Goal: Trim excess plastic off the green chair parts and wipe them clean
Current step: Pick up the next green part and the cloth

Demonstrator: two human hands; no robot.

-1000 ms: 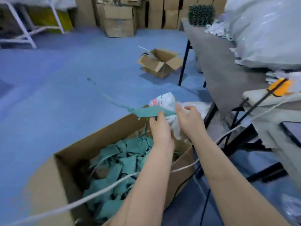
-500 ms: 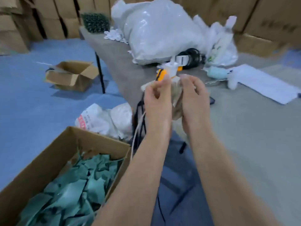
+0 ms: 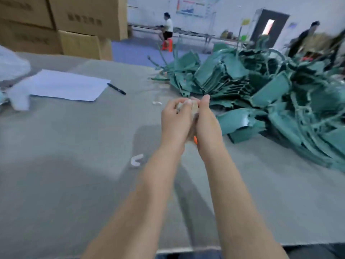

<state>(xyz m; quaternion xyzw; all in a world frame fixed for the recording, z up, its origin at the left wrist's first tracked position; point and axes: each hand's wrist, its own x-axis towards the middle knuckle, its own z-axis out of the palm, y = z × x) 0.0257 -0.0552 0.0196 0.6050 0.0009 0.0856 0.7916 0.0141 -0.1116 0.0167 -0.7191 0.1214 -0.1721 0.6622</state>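
- View swung from scrap box to grey table [image 3: 74, 146] and green chair parts [image 3: 261, 90].
- Left hand [image 3: 174, 124] and right hand [image 3: 207, 126] stayed pressed together, gripping a pale cloth [image 3: 194, 108].

The one camera, worn on the head, is looking forward and down across the grey table [image 3: 74, 146] from its near edge, seeing the left hand [image 3: 174, 124] and the right hand [image 3: 207, 126] close in the centre, the pile of green chair parts [image 3: 270, 94] on the right and the room far behind.
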